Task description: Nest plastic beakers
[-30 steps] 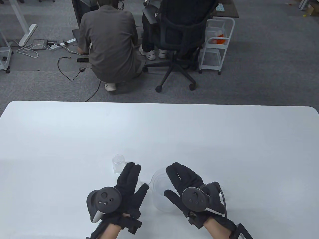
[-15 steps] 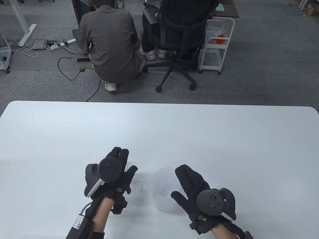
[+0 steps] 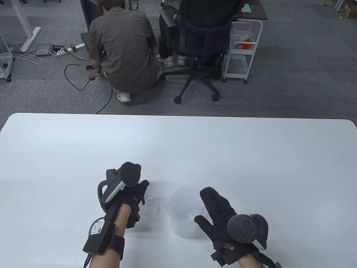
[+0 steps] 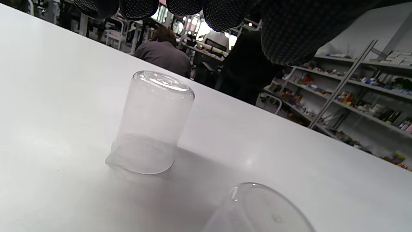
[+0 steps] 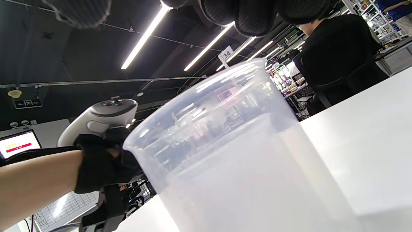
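Note:
A large translucent beaker [image 3: 181,220] stands upright near the front of the table, with smaller beakers nested inside it; it fills the right wrist view [image 5: 225,161]. My right hand [image 3: 207,208] lies flat and open at its right rim, fingers [image 5: 248,16] above the rim, gripping nothing. A small clear beaker [image 3: 152,206] stands left of the large one. Another small clear beaker [image 4: 151,125] stands upside down on the table, under my left hand [image 3: 136,192]. The left fingers [image 4: 219,13] hang open above it without touching.
The white table [image 3: 178,145] extends far ahead and to both sides. A faint clear object, perhaps another small beaker [image 3: 246,210], sits just right of my right hand. Beyond the far edge are a crouching person [image 3: 122,50] and an office chair [image 3: 200,42].
My left hand moved forward and to the left over the far small beaker, covering it, and rolled onto its side. My right hand slid right and back off the large beaker's mouth.

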